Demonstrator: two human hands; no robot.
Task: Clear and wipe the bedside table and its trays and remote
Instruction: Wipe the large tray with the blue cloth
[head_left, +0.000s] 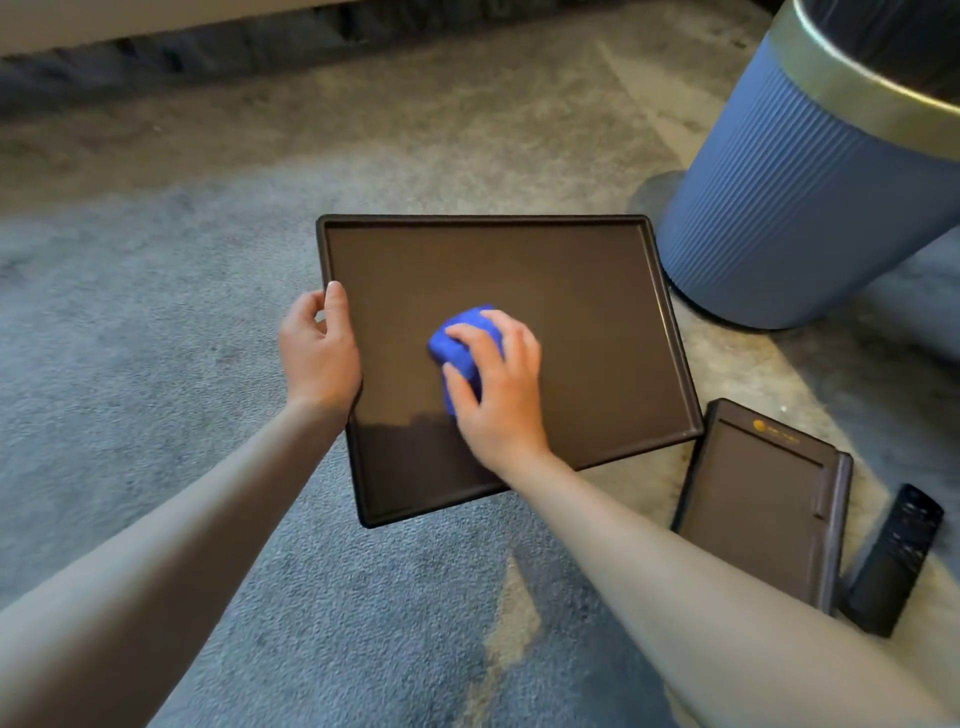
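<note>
**Large tray under the cloth, over the carpet**

While the left hand (320, 353) grips the left rim of the large dark tray (582, 322), the right hand (496, 387) closes over a bunched blue cloth (465, 338) near its centre. A blue ribbed bin (810, 208) stands just beside the far right corner. On the carpet (130, 338) to the right lie a smaller tray (753, 504) and a black remote (893, 561).
</note>
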